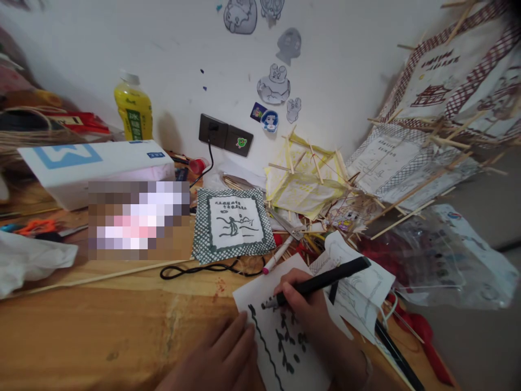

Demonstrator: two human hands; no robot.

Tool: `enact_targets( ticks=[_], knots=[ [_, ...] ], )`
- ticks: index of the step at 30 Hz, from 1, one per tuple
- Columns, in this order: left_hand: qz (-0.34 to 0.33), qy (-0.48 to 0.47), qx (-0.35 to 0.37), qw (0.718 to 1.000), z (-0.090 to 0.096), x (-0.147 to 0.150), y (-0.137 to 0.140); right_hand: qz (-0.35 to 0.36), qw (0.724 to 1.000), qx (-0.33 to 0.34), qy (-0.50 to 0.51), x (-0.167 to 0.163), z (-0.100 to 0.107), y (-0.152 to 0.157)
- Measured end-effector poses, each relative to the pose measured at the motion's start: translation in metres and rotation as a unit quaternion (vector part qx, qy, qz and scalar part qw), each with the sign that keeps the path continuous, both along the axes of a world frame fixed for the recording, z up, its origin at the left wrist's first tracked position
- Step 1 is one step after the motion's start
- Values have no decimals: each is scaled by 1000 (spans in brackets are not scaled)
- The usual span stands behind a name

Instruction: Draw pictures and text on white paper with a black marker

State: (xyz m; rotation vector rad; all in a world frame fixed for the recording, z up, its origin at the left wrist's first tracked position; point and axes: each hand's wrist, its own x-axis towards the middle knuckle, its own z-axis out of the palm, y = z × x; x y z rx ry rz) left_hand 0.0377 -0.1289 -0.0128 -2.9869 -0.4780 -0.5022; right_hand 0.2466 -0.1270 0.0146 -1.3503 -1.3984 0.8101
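A sheet of white paper lies at the table's front, bearing a wavy dark line down its left side, leafy branches and small dark marks. My right hand grips a thick black marker pen, its tip at the small marks near the paper's top. Flat across the paper's left edge rests my left hand, fingers stretched out and holding nothing. Beyond the paper lies a picture with a green lattice border, showing writing and a line drawing. A white pen with a pink end lies near the paper's top edge.
Yellow paper on a stick frame stands at the back, with larger framed paper pieces rising at right. A white box, a yellow bottle and orange-handled scissors occupy the left. A black cord crosses the table.
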Motion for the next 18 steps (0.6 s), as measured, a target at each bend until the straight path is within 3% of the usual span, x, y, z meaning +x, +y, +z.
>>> enact_targets(
  ticks=[3, 7, 14, 18],
  knots=[
    [36, -18, -16, 999, -18, 3, -1, 5, 999, -15, -37, -3, -1, -2],
    [20, -28, 11, 999, -34, 3, -1, 14, 998, -27, -49, -7, -9, 0],
    [34, -28, -31, 999, -6, 0, 1, 35, 994, -26, -99, -10, -9, 3],
    [25, -21, -28, 999, -8, 5, 3, 45, 994, -15, -98, -11, -7, 4]
  ],
)
